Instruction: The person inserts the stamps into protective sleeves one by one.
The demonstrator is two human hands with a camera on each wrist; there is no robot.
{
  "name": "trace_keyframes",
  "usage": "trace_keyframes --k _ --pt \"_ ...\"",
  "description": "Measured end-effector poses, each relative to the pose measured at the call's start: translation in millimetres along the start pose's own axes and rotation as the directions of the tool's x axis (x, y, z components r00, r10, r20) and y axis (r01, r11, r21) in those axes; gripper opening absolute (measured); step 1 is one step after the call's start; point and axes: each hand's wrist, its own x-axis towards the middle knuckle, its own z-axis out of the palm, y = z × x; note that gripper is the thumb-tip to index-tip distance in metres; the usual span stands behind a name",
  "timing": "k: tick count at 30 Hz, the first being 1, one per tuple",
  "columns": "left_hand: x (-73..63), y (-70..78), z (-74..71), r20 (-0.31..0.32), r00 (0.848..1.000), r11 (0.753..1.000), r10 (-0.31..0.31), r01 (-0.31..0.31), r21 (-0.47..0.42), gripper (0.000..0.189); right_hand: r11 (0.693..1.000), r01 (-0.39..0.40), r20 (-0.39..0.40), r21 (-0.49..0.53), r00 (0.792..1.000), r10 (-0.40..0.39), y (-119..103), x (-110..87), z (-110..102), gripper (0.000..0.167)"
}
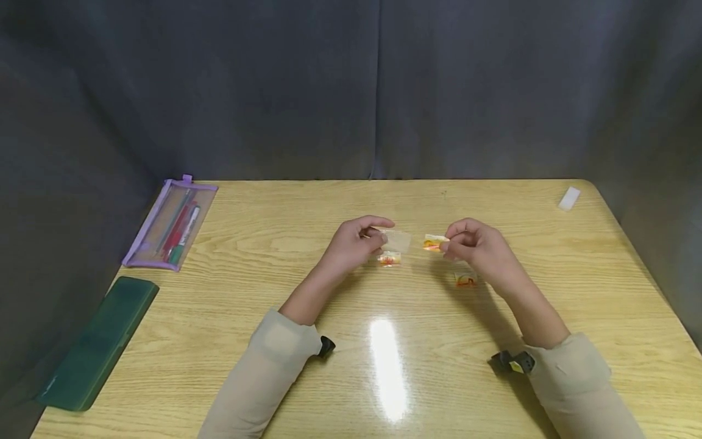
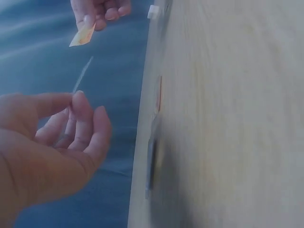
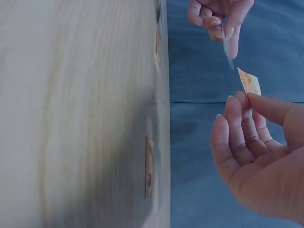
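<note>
Between thumb and fingertips, my left hand (image 1: 355, 245) pinches a small clear plastic piece (image 1: 398, 241) that looks like a little bag or sleeve. The left wrist view shows this plastic (image 2: 84, 73) nearly edge-on, raised above the table. My right hand (image 1: 478, 249) pinches a small yellow-orange printed paper or card (image 1: 432, 243) by its edge. In the right wrist view the card (image 3: 251, 84) points toward the plastic, with a narrow gap between them. Below the left hand lies a printed piece (image 1: 390, 259) in clear plastic. Another orange printed piece (image 1: 465, 280) lies below the right hand.
A mesh pencil pouch (image 1: 174, 225) with purple edging, holding pens, lies at the table's left. Nearer me is a dark green case (image 1: 101, 344). A white block (image 1: 569, 199) sits by the far right corner. Dark curtains (image 1: 263, 91) hang behind the wooden table (image 1: 247, 268).
</note>
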Motion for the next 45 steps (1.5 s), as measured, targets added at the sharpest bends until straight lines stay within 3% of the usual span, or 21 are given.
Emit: trace_keyframes --k 6,13,28,36,45 --pt "-8.4 -4.7 -3.3 -0.044 0.998 0.993 -0.038 0.033 -0.117 0.030 0.999 -0.002 0.021 0.054 1.000 0.000 3 1.3 1 0.017" --pt "-11.8 -10.4 -7.5 -0.026 0.998 0.980 -0.051 0.045 -0.195 0.025 0.996 0.016 0.043 0.087 0.999 -0.020 2 0.8 2 0.017" --pt "-15.1 -8.1 -3.7 0.000 0.996 0.971 -0.093 0.090 -0.221 0.029 0.996 -0.014 0.034 0.088 0.999 0.011 -3 1.9 9 0.034" --pt "-16.7 -9.6 -4.7 -0.048 0.994 0.971 -0.098 0.085 -0.223 0.027 0.995 -0.031 0.011 0.093 0.999 0.031 -6 3.1 12 0.035" --pt "-18.2 -10.7 -0.1 -0.086 0.994 0.977 -0.062 0.043 -0.207 0.028 0.989 -0.042 0.000 0.144 0.999 0.042 -9 4.2 21 0.036"
